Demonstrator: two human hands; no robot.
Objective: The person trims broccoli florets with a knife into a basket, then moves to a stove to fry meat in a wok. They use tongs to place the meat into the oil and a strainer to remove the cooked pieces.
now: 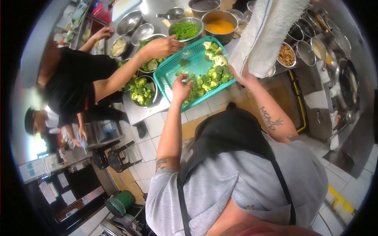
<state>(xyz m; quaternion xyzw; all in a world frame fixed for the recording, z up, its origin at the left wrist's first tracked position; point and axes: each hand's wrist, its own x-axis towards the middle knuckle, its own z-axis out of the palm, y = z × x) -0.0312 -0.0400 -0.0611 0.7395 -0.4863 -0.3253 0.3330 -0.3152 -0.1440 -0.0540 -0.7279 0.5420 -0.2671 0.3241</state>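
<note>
A teal plastic basket holds broccoli florets, most of them along its right and lower sides. My left hand is over the basket's left part, fingers curled near small green pieces; whether it pinches any is too small to tell. At the basket's right end is my right hand, partly hidden by a white towel that hangs down over it. Its fingers are mostly out of sight behind the towel and the rim. A co-worker's hand reaches over the basket's upper left edge.
Bowls of broccoli stand left of the basket. Beyond it are a bowl of green beans and a pot of orange liquid. A co-worker stands at the left, another person farther back. Pans and a wok are at the right.
</note>
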